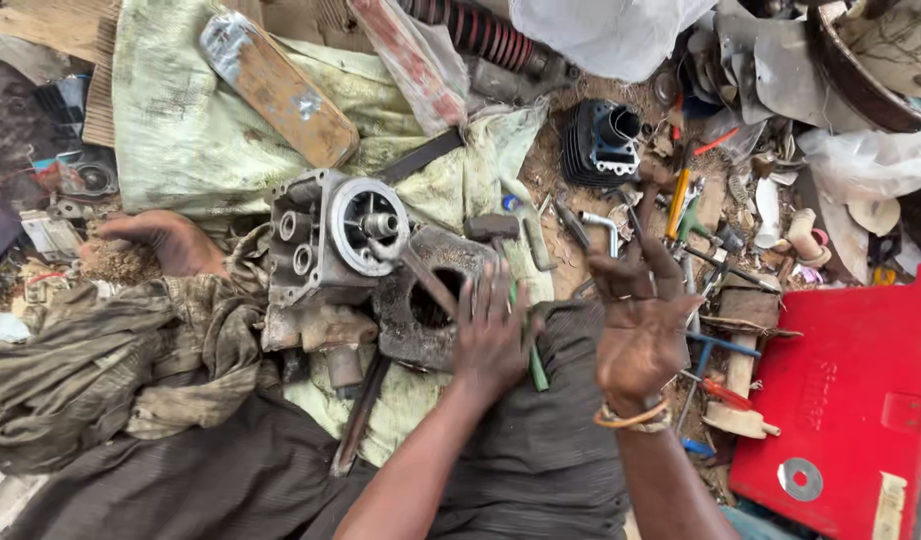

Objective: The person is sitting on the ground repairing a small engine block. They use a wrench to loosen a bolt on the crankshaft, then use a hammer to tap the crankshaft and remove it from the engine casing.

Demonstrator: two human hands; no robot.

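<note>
Down on a pale green cloth point(195, 130) sits a greasy engine casing point(325, 235), its round flange and short shaft facing up, with a dark block with a round bore point(425, 300) touching its right side. Left hand point(492, 335) lies palm-down, fingers spread, at the block's right edge; a green-handled tool point(533, 360) pokes out beneath it, though whether the fingers grip it is hidden. Right hand point(640, 325) is raised, palm toward the camera, fingers loosely open, holding nothing. Behind it a clutter of hand tools point(695, 215) blurs together. A finned black cylinder point(600, 140) stands further back. A red case point(855, 400) is cut off at the right edge
</note>
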